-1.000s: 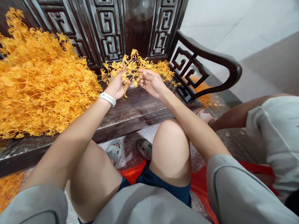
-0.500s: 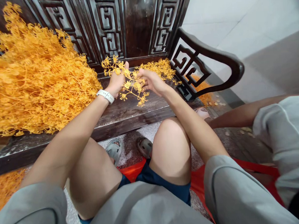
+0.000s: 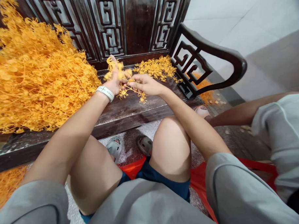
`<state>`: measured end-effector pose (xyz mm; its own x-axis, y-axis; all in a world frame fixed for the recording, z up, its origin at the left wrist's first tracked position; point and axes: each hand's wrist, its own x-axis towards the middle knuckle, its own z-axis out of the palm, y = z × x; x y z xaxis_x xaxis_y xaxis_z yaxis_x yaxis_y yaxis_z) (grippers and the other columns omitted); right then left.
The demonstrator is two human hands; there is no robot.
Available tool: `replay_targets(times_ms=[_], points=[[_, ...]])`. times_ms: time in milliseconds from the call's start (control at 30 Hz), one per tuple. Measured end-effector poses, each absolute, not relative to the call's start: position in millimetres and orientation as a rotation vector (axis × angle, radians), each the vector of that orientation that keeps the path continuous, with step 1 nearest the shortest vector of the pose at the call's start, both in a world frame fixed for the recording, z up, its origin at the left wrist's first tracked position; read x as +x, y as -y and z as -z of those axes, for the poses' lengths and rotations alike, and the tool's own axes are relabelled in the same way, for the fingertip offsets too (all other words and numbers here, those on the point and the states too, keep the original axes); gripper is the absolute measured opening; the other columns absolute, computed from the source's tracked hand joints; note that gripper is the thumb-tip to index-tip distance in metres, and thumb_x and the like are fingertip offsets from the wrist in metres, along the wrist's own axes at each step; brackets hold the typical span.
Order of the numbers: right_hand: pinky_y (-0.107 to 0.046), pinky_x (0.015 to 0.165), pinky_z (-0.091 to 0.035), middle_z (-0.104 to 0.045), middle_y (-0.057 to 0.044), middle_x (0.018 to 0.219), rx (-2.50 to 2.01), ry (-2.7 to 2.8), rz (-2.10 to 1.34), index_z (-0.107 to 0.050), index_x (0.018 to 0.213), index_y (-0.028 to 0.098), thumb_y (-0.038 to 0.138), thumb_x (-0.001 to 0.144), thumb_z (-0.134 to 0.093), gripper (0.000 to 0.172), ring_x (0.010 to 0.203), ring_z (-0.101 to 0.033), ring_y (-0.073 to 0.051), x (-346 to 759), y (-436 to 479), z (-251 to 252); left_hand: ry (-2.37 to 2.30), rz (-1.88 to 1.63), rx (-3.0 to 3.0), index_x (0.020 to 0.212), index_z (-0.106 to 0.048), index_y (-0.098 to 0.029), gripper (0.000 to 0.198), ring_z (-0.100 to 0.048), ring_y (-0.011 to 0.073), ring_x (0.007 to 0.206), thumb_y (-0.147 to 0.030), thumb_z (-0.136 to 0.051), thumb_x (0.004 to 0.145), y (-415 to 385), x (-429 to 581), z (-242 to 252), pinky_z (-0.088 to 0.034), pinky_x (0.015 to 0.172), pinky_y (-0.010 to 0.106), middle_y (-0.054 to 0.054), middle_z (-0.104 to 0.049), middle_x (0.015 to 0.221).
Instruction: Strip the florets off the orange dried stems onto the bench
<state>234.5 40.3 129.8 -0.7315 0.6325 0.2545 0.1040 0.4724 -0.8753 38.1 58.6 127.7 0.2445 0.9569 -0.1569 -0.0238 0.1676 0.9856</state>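
My left hand (image 3: 115, 81), with a pale watch (image 3: 106, 93) on its wrist, is around a yellow artificial flower sprig (image 3: 123, 93). One finger points up, and motion blurs the hand and the sprig's upper flowers. Close against it, my right hand (image 3: 147, 85) pinches the sprig's thin stem between thumb and fingertips. Small flower clusters hang below both hands, above the dark wooden bench seat (image 3: 115, 110). Part of the stem is hidden by the fingers.
A large heap of yellow sprigs (image 3: 45, 83) covers the bench's left side; a smaller pile (image 3: 160, 67) lies beside the carved armrest (image 3: 218, 62). More orange-yellow sprigs (image 3: 10, 185) are low at left. Another person's arm (image 3: 233, 110) is at right.
My left hand has turned, its raised digit shifting left, and the sprig's upper flowers have swung left and blurred. My right hand has moved left and down, closing its fingers on the stem.
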Motion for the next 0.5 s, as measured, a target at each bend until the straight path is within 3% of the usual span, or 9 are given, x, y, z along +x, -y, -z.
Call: replay_targets(times_ms=[133, 267, 400, 500], points=[[-0.023, 0.053, -0.032, -0.056, 0.006, 0.068, -0.752, 2.033, -1.263, -0.059, 0.099, 0.020, 0.064, 0.105, -0.071, 0.045, 0.058, -0.044, -0.010, 240.6, -49.9, -120.2, -1.084, -0.887, 1.004, 0.079, -0.060, -0.024, 0.084, -0.030, 0.0116, 0.040, -0.104, -0.038, 0.089, -58.8, 28.7, -138.4, -0.035, 0.045, 0.029, -0.006, -0.026, 0.044], [-0.023, 0.055, -0.032, -0.048, 0.007, 0.066, -0.936, 1.807, -1.385, -0.053, 0.087, 0.023, 0.051, 0.106, -0.073, 0.039, 0.059, -0.039, -0.011, 237.8, -45.3, -125.6, -1.061, -0.919, 0.998, 0.084, -0.067, -0.024, 0.071, -0.047, 0.0152, 0.043, -0.094, -0.061, 0.089, -50.8, 35.7, -143.1, -0.036, 0.045, 0.029, -0.002, -0.044, 0.048], [-0.024, 0.062, -0.041, -0.047, 0.004, 0.071, -1.066, 1.581, -1.383, -0.049, 0.079, 0.024, 0.038, 0.107, -0.069, 0.037, 0.067, -0.045, -0.013, 226.3, -36.4, -134.6, -0.921, -1.029, 1.106, 0.088, -0.074, -0.021, 0.041, -0.069, 0.0200, 0.065, -0.060, -0.088, 0.088, -41.5, 47.6, -137.8, -0.049, 0.056, 0.028, 0.004, -0.068, 0.070], [-0.025, 0.068, -0.048, -0.050, 0.001, 0.077, -1.075, 1.521, -1.342, -0.051, 0.079, 0.024, 0.041, 0.107, -0.069, 0.037, 0.074, -0.049, -0.014, 223.3, -34.9, -136.7, -0.850, -1.027, 1.219, 0.084, -0.075, -0.019, 0.027, -0.072, 0.0181, 0.074, -0.038, -0.094, 0.082, -41.3, 45.5, -130.0, -0.054, 0.064, 0.026, 0.006, -0.074, 0.084]])
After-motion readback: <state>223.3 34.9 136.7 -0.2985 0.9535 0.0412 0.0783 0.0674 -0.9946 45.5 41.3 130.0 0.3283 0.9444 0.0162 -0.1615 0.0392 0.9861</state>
